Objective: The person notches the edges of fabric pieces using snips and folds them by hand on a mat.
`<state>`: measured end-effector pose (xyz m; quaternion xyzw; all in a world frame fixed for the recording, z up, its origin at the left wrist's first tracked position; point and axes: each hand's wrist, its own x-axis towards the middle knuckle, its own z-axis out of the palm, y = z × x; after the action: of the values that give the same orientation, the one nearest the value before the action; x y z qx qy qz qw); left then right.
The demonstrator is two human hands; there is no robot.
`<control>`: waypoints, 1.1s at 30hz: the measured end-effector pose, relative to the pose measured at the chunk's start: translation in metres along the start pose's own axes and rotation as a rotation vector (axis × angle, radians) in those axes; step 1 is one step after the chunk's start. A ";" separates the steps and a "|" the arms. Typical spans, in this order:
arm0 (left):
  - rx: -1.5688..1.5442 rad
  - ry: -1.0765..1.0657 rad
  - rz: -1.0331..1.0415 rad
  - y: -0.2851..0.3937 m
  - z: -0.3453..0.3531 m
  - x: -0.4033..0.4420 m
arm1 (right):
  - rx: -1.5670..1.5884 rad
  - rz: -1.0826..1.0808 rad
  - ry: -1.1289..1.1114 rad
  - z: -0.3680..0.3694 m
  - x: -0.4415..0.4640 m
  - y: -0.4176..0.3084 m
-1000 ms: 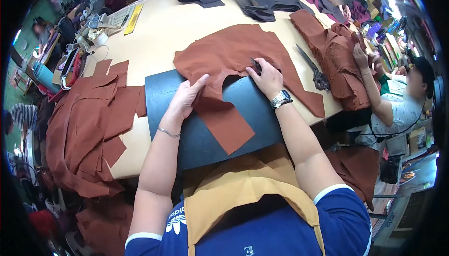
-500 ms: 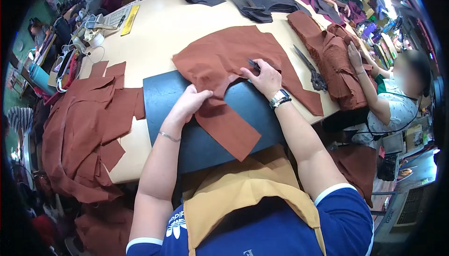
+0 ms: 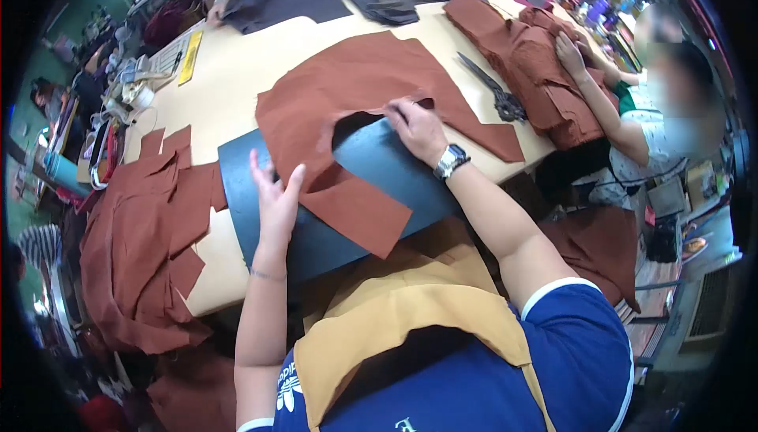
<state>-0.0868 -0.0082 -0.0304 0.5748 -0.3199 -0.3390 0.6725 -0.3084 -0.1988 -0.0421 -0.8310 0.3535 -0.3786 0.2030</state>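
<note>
A rust-brown fabric piece point(image 3: 355, 69) with a curved cutout lies over a dark board point(image 3: 316, 234) at the table's near edge. My left hand point(image 3: 275, 195) is open at the cloth's left side, fingers spread and thumb up, holding nothing. At the upper right of the cutout, my right hand point(image 3: 418, 128) has its fingers closed on the cloth's edge. A small dark shape shows beside those fingers; I cannot make out whether it is a tool. The strip below the cutout slants down to the right across the board.
Brown cut pieces point(image 3: 134, 234) are piled at the left. Large scissors point(image 3: 493, 88) lie right of the cloth, near a bundled brown roll point(image 3: 545, 77) under a co-worker's hand. A yellow ruler point(image 3: 189, 58) and dark fabric point(image 3: 292, 5) lie farther back, where other people work.
My left hand has let go of the cloth and spread its fingers. The cutout lies wider open over the board. My view has shifted, and a person at the back has spread dark fabric.
</note>
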 end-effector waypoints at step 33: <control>0.558 -0.475 0.143 0.065 0.030 -0.003 | 1.090 0.388 -0.609 -0.081 -0.091 -0.043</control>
<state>-0.1072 -0.0154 0.0374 0.6174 -0.5864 -0.3152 0.4190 -0.3944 -0.1077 -0.0093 -0.6000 0.1812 -0.2079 0.7509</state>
